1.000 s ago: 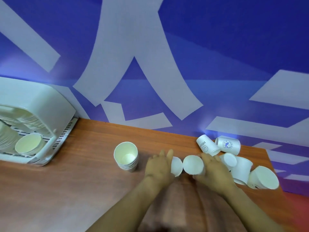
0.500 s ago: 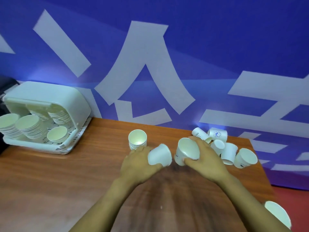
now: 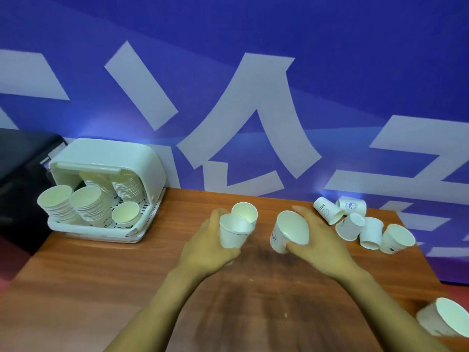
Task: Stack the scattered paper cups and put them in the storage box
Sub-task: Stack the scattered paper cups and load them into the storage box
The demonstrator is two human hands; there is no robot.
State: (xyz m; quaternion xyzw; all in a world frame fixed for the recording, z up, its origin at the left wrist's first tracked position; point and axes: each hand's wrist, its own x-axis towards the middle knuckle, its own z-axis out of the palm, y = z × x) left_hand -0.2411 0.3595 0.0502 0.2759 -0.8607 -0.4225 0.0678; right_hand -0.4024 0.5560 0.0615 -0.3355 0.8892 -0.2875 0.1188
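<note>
Now one cup (image 3: 233,233) gripped in left hand (image 3: 208,247), another cup (image 3: 289,231) in right hand (image 3: 318,243); light, crushable, best held gently by sides.

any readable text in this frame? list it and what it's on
"HELL…": partial, on the tipped paper cup at the far right.
Round blue logo on the cup beside it: lettering too small to read.
Blue marks on the cup in the right hand: unreadable.
Large white strokes on the blue wall: cropped, not legible as a word.
</note>
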